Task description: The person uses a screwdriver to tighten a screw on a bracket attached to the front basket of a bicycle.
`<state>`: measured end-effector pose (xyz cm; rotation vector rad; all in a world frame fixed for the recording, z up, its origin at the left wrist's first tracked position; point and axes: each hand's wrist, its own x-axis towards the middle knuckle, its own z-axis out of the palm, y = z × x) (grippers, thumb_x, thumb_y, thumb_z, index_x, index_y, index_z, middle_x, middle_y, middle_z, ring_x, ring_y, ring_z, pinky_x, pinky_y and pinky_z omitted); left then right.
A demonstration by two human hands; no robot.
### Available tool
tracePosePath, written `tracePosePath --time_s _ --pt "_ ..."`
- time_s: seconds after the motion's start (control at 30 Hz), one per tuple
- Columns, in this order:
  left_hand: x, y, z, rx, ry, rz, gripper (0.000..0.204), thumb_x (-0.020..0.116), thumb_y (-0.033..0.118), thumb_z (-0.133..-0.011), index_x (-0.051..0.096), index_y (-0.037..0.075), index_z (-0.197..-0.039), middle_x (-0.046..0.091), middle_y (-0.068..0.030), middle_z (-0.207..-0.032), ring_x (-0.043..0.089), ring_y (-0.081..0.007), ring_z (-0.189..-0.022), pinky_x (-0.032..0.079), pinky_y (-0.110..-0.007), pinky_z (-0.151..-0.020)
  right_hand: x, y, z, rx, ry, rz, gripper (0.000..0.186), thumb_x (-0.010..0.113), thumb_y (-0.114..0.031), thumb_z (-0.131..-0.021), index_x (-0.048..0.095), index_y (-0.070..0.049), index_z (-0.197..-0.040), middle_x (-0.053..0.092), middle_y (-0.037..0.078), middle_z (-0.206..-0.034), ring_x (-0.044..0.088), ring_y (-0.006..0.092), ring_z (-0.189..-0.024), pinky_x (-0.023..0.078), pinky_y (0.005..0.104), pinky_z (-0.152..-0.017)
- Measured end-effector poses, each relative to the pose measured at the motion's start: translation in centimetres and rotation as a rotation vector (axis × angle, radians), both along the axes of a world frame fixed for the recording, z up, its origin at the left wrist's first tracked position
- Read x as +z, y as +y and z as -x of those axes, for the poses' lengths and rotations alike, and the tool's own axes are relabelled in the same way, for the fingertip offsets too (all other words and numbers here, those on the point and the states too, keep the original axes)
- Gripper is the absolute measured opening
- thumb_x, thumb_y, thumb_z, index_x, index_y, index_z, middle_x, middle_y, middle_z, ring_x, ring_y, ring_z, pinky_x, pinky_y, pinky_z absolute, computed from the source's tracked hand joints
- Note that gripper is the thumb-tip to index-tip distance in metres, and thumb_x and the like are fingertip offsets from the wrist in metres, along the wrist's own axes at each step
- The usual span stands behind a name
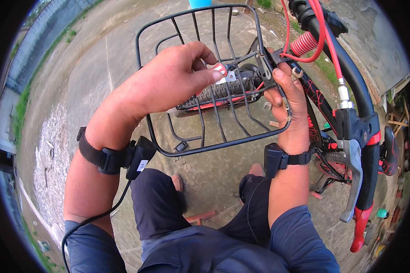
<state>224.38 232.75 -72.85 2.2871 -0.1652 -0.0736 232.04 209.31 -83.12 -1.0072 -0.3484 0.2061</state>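
My left hand (191, 75) is closed on a small red-and-white object (219, 69), perhaps a tool handle, over the basket's middle. A black wire bicycle basket (216, 143) spans the upper middle, with a treaded tire (207, 94) beneath its bars. On the basket's right side, my right hand (286, 93) has its fingers wrapped round the edge by a metal bracket (264, 68). Small metal fittings show by its fingers, too small to identify. The handlebar (364, 104) with red cables and a silver brake lever (352, 173) rises at the right.
A concrete yard (214, 173) lies under my feet. Grass (20, 113) and a wall (45, 29) show at the left, a light blue bucket (199, 3) at the top. The bicycle's other wheel (332, 166) is at the right, with loose debris (398, 118) beyond it.
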Motion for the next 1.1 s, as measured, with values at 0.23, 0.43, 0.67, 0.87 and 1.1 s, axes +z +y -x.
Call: tracePosePath --time_s 0.23,0.43,0.67,0.87,1.1 --pt "0.2 0.7 -1.4 -0.069 -0.175 -0.302 0.025 0.073 0.015 -0.087 0.062 -0.001 -0.103 0.066 -0.0078 -0.082 0.062 -0.0153 -0.074 0.05 -0.03 -0.068 0.1 0.1 0.1 -0.025 -0.009 0.021 0.064 0.069 -0.02 -0.087 0.045 0.004 -0.14 0.063 0.002 -0.102 0.04 0.0015 -0.048 0.03 0.0174 -0.045" --pt "0.3 0.7 -2.0 -0.056 -0.132 -0.275 0.027 0.071 0.022 -0.088 0.062 -0.002 -0.099 0.067 -0.0112 -0.081 0.065 -0.0177 -0.075 0.051 -0.032 -0.068 0.2 -0.1 0.2 0.014 0.018 0.027 0.061 0.069 -0.019 -0.087 0.046 0.003 -0.139 0.062 0.002 -0.099 0.04 0.0012 -0.048 0.03 0.017 -0.045" --pt "-0.5 0.4 -2.5 -0.11 -0.252 -0.437 0.027 0.066 0.023 -0.092 0.06 -0.002 -0.103 0.067 -0.0111 -0.081 0.064 -0.0153 -0.071 0.051 -0.033 -0.067 0.5 -0.1 0.5 0.033 0.001 -0.01 0.058 0.068 -0.016 -0.089 0.045 0.003 -0.14 0.062 0.001 -0.098 0.04 0.0007 -0.048 0.03 0.0166 -0.045" --pt "0.1 0.0 -2.7 -0.121 -0.088 -0.329 0.029 0.064 0.024 -0.094 0.06 -0.002 -0.107 0.066 -0.0105 -0.079 0.063 -0.0155 -0.066 0.051 -0.032 -0.064 0.2 0.0 0.5 0.008 -0.001 -0.017 0.061 0.069 -0.018 -0.088 0.045 0.003 -0.141 0.062 0.001 -0.101 0.04 0.001 -0.049 0.031 0.0169 -0.045" --pt "-0.2 -0.5 -2.5 -0.104 -0.094 -0.36 0.035 0.059 0.033 -0.095 0.065 -0.001 -0.102 0.069 -0.0164 -0.079 0.069 -0.0281 -0.068 0.053 -0.038 -0.07 0.5 0.4 0.9 -0.07 -0.002 0.019 0.065 0.071 -0.022 -0.087 0.045 0.002 -0.141 0.063 0.002 -0.109 0.041 0.0013 -0.049 0.032 0.0175 -0.046"
